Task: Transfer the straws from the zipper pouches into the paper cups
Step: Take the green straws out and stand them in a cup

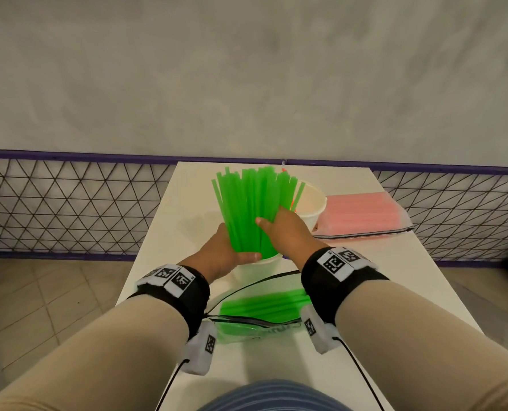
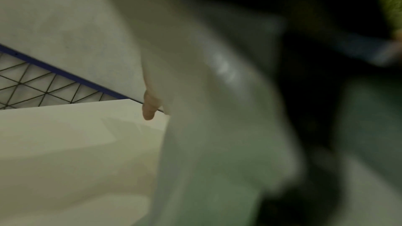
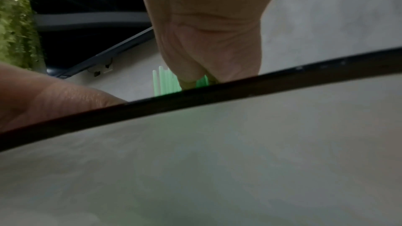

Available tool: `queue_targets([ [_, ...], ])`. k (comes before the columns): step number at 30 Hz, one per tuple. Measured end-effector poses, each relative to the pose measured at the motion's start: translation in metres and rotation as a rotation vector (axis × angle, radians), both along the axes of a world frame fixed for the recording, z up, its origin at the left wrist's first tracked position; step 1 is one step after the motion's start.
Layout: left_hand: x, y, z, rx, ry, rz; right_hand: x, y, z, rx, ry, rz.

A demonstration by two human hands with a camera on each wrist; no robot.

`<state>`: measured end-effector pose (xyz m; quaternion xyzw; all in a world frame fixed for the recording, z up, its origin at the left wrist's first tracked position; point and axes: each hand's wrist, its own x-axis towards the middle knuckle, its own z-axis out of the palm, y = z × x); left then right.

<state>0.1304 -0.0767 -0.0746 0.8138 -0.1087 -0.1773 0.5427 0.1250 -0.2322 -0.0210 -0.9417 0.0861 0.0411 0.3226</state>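
A thick bundle of green straws (image 1: 252, 203) stands upright in a white paper cup (image 1: 258, 269) at the middle of the table. My left hand (image 1: 226, 250) curls round the foot of the bundle at the cup's rim, thumb across the front. My right hand (image 1: 279, 229) grips the bundle from the right, a little higher. In the right wrist view the straws' (image 3: 167, 82) tips show past my palm. A clear zipper pouch (image 1: 261, 310) with several green straws inside lies open near me. The left wrist view is blurred; one fingertip (image 2: 149, 109) shows beside a white wall.
A second paper cup (image 1: 313, 209) stands behind the first with an orange straw in it. A zipper pouch of pink straws (image 1: 365, 215) lies at the right on the white table (image 1: 395, 277). A wire-mesh fence (image 1: 68, 203) runs behind the table.
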Motion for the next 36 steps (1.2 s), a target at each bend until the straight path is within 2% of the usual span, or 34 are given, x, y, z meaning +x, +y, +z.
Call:
queue_targets([
  [4, -0.002, 0.001, 0.001, -0.009, 0.001, 0.017, 0.004, -0.003, 0.0, -0.102, -0.043, -0.012],
  [7, -0.001, 0.003, 0.0, 0.015, 0.052, 0.049, -0.001, -0.009, -0.001, 0.027, -0.196, -0.088],
  [9, 0.001, 0.004, -0.003, 0.043, 0.056, 0.05, -0.007, -0.01, -0.005, 0.12, -0.351, -0.211],
  [10, 0.004, 0.006, -0.008, 0.04, 0.059, 0.052, -0.01, -0.012, -0.008, 0.107, -0.407, -0.275],
  [11, 0.006, 0.007, -0.013, 0.038, 0.062, 0.044, -0.011, -0.014, -0.011, 0.077, -0.408, -0.326],
  [13, 0.007, 0.008, -0.012, 0.045, 0.062, 0.029, -0.009, -0.016, -0.019, 0.094, -0.277, -0.365],
  [15, 0.004, 0.007, -0.006, 0.045, 0.054, 0.022, -0.004, -0.016, -0.027, 0.175, -0.137, -0.324],
  [18, 0.004, 0.007, -0.005, 0.064, 0.036, -0.011, 0.01, -0.015, -0.032, 0.162, -0.073, -0.191],
  [22, 0.004, 0.006, -0.001, 0.06, 0.018, -0.044, 0.025, -0.023, -0.021, 0.246, -0.125, -0.192],
  [28, 0.005, 0.008, -0.008, 0.076, 0.034, 0.033, 0.009, -0.032, -0.017, 0.281, -0.149, -0.158],
  [32, 0.002, 0.013, -0.004, 0.11, 0.076, 0.107, 0.002, -0.032, -0.01, 0.375, -0.152, -0.254],
  [35, -0.005, 0.031, -0.003, 0.009, 0.191, 0.161, -0.02, -0.03, 0.007, 0.336, -0.371, -0.393],
  [36, -0.009, 0.039, -0.006, -0.047, 0.224, 0.182, -0.032, -0.027, 0.013, 0.317, -0.463, -0.364],
])
